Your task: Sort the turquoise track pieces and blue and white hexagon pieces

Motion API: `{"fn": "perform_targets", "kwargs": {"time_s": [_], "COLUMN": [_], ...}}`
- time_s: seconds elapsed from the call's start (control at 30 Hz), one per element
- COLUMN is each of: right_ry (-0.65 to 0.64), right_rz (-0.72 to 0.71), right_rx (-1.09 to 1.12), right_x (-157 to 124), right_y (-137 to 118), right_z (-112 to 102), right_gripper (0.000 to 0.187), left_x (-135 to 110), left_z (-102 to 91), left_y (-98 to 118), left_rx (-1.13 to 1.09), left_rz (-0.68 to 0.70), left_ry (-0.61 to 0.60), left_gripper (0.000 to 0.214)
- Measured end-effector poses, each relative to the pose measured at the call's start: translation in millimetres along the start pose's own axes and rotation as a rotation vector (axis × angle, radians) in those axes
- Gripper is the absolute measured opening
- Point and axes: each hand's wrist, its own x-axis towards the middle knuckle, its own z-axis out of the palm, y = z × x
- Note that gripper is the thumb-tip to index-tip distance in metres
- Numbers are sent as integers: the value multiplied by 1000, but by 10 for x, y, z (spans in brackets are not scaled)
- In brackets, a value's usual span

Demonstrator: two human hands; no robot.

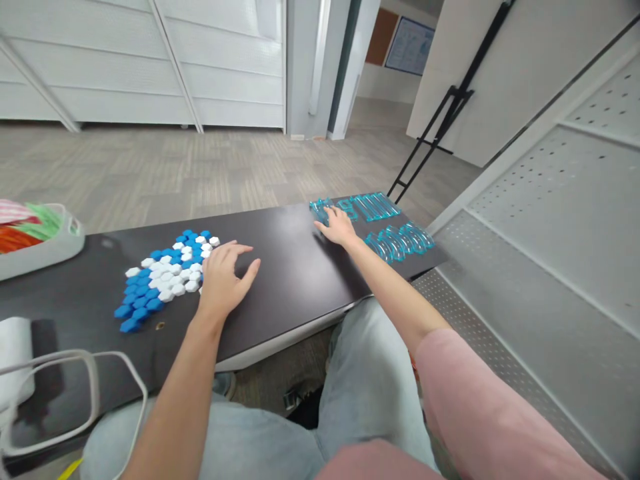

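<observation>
My left hand (223, 275) is over the table at the right edge of a cluster of hexagonal pieces, its thumb and fingers spread and nothing in it. The cluster mixes white hexagonal pieces (167, 275) and blue hexagonal pieces (142, 293), lying close together; my hand hides some of them. At the far right, my right hand (339, 228) reaches to clear teal plastic pieces (320, 208), thumb apart from the fingers. Whether the fingertips touch them I cannot tell. Straight teal pieces (377, 207) lie in a row beyond it, and curved teal pieces (400, 241) are lined up nearer me.
The dark table (280, 267) stretches across in front of my knees. On its left stand a white basket (65, 243) with striped, green and orange contents, a white object (15, 353) and a pale looped cable (93, 373). A perforated metal panel (550, 200) rises at the right.
</observation>
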Motion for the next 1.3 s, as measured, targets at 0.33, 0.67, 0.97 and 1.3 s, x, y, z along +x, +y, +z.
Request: {"fn": "perform_targets", "kwargs": {"time_s": [0.33,0.67,0.97,1.3], "right_ry": [9,-32,42,141], "right_rz": [-310,-610,-562,-332], "right_rx": [210,350,358,308], "right_x": [-263,-361,-311,-200], "right_y": [-580,-641,-587,-408], "right_z": [541,605,653,646], "right_gripper": [76,39,21,16], "left_x": [4,72,152,73], "left_z": [72,221,220,158], "left_y": [-139,102,222,130], "left_rx": [19,196,247,263], "left_rz": [6,67,-50,-100], "left_ry": [53,-201,-231,-197], "left_gripper": [39,64,47,49]}}
